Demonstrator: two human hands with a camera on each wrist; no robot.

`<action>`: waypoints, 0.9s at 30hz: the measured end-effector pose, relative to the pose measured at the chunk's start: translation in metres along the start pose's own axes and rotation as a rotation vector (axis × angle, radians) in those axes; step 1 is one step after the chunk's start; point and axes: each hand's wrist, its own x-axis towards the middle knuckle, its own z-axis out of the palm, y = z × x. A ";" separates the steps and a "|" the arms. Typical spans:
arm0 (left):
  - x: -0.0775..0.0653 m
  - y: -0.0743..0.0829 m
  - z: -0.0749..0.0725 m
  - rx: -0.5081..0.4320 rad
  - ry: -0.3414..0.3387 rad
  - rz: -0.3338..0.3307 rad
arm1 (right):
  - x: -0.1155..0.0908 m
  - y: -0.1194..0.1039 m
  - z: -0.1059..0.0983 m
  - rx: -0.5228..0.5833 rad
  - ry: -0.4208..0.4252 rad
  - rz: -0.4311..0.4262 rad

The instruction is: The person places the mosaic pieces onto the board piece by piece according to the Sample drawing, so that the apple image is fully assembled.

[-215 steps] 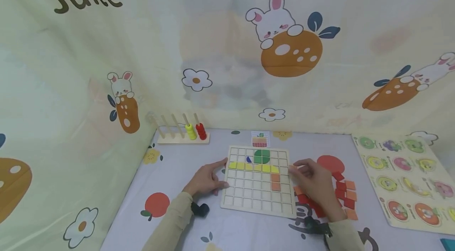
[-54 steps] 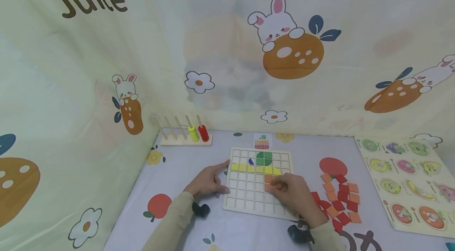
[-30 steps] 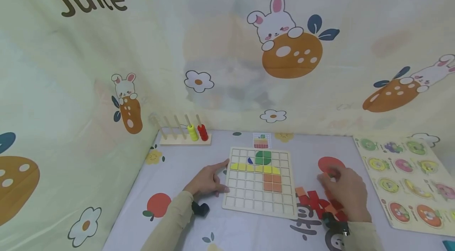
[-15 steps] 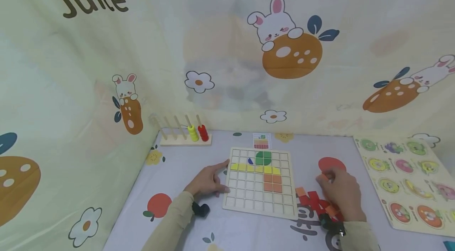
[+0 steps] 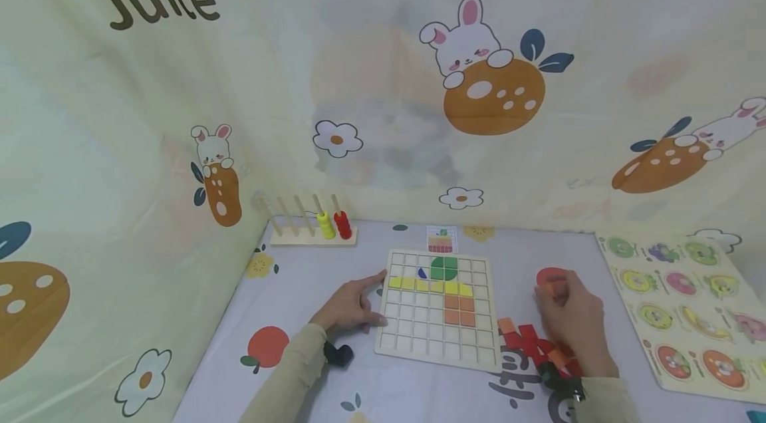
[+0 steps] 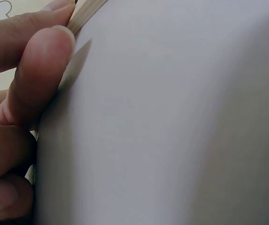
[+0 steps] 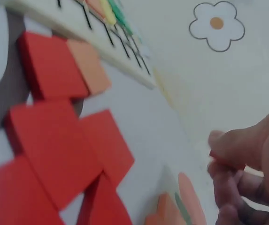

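The wooden grid board [image 5: 413,330] lies mid-table, bearing green pieces [image 5: 439,267], a small blue piece [image 5: 421,273], a yellow row [image 5: 408,283] and a square block of orange tiles [image 5: 452,304]. My left hand [image 5: 350,303] touches the board's left edge with its extended thumb and index fingertips; its other fingers are curled beneath. Right of the board, my right hand [image 5: 571,316] pinches a small tile [image 7: 213,153] between thumb and fingers. Only a reddish edge of that tile shows in the right wrist view. Below this hand lie loose red tiles [image 7: 59,150] and orange tiles [image 7: 92,68].
A picture card [image 5: 441,239] lies behind the board. Back left stands a bead rack [image 5: 311,237] with yellow and red beads on pegs. A fruit puzzle board [image 5: 676,303] lies at the right. A printed cloth wall [image 5: 389,163] rises behind the table.
Since the earliest frame, the orange column on the board has become a square block. My right hand has gone from the board back to the loose tiles. The left hand stays at the edge.
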 end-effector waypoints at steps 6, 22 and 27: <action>-0.002 0.000 0.000 0.005 0.004 0.001 | -0.004 -0.011 0.007 0.126 0.081 -0.029; -0.001 -0.001 -0.001 -0.001 0.006 -0.008 | -0.018 -0.069 0.055 0.284 -0.076 -0.115; -0.001 -0.001 0.000 0.015 0.008 -0.014 | -0.022 -0.081 0.069 0.246 -0.085 -0.199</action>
